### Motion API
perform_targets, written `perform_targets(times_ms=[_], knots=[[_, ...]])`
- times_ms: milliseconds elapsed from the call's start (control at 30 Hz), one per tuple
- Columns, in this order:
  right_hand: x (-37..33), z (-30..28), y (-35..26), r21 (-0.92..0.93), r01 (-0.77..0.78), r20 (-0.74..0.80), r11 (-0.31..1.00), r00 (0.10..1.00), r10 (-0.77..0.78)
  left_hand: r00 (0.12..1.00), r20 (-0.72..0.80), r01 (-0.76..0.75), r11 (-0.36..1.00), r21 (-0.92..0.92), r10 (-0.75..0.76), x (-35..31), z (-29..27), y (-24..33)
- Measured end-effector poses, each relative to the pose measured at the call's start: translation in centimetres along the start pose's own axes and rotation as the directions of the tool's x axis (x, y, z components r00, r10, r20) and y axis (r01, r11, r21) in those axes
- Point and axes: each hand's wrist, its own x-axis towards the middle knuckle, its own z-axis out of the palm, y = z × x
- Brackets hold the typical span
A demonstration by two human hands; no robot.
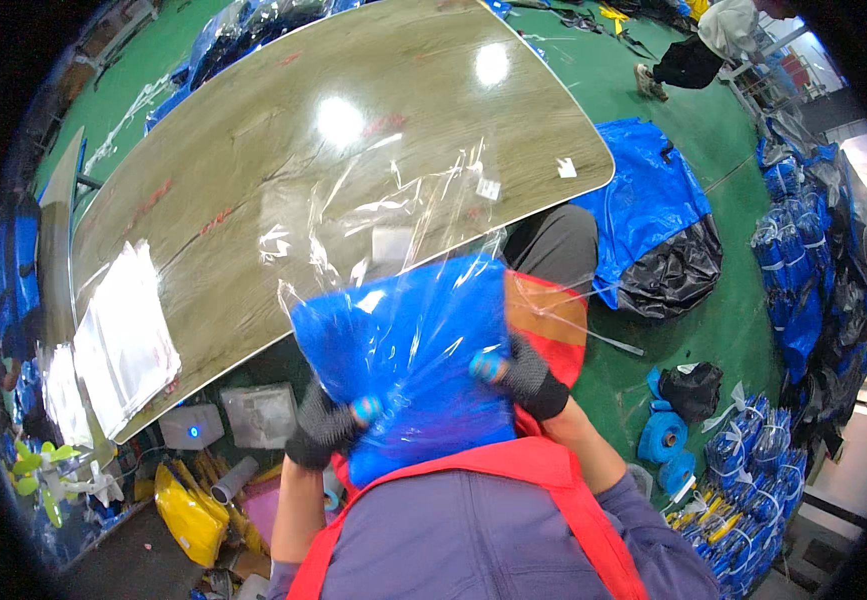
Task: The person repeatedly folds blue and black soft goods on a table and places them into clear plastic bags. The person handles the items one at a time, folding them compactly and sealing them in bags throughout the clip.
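A folded blue sheet (pixel 418 350), part of it inside a clear plastic bag (pixel 453 190), lies between my hands in front of my body. My left hand (pixel 328 420), in a dark grey glove with blue at the thumb, grips its left edge. On the opposite edge my right hand (pixel 528 378), gloved alike, is closed around the sheet and the film. The bag's loose, wrinkled end spreads over the near edge of the table (pixel 253 150). My fingers behind the sheet are hidden.
White plastic sleeves (pixel 128 340) lie at the table's left. A blue and black bag (pixel 658 220) rests on the green floor to the right, near bundled blue goods (pixel 753 450) and blue tape rolls (pixel 663 437). Yellow packets (pixel 190 512) are at lower left. A person (pixel 698 55) is at far right.
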Motion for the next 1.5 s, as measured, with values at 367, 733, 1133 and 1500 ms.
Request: perform_targets(times_ms=[367,733,1133,1500], knots=[[0.9,-1.0,-1.0,0.163,0.088,-0.148,0.983,0.987,-0.064,0.984,-0.132,0.101,0.986,-0.135,-0.119,2.2,1.5,-0.5],[1.1,-0.9,-1.5,-0.075,0.163,-0.169,0.984,0.970,-0.173,0.992,0.000,-0.118,0.915,-0.385,0.128,1.8,1.1,0.5],[1.4,-0.7,-0.4,-0.317,-0.120,-0.034,0.941,0.993,0.115,0.931,-0.362,-0.195,0.911,-0.365,0.054,2.8,0.6,-1.7],[2.5,-1.4,-1.0,-0.130,0.070,-0.069,0.989,0.995,-0.079,0.951,-0.301,-0.126,0.974,-0.188,0.065,3.1,-0.6,-2.0]])
